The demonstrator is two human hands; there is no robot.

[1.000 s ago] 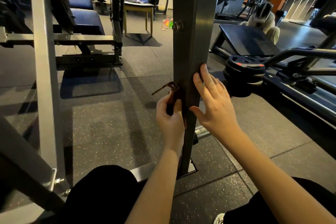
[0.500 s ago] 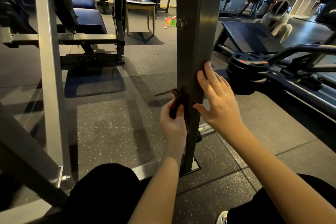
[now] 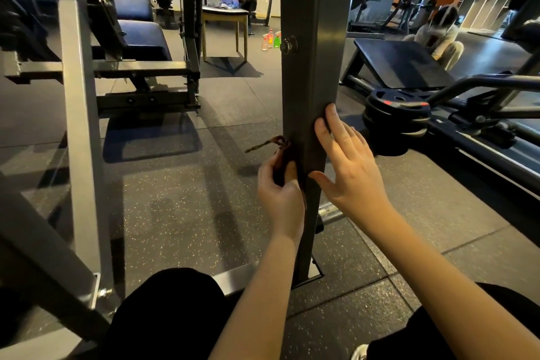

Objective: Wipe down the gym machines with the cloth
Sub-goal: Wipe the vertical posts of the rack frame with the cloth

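Observation:
A dark square steel upright [image 3: 309, 52] of a gym machine rises in the middle of the view. A dark brown cloth [image 3: 282, 155] is wrapped against its left face, with a frayed end sticking out to the left. My left hand [image 3: 280, 193] grips the cloth against the post, thumb and fingers curled round it. My right hand [image 3: 347, 161] lies flat on the post's right front face, fingers straight and spread. How far the cloth reaches under my right hand is hidden.
A grey machine frame [image 3: 79, 126] with a blue seat [image 3: 140, 35] stands left. Stacked weight plates [image 3: 397, 114] and black bars lie right. Spray bottles [image 3: 271, 39] stand on the floor beside a wooden table [image 3: 225, 13]. A person [image 3: 438, 35] crouches far right. My knees fill the bottom edge.
Both hands have crept slightly up the post with the cloth; the grip is unchanged.

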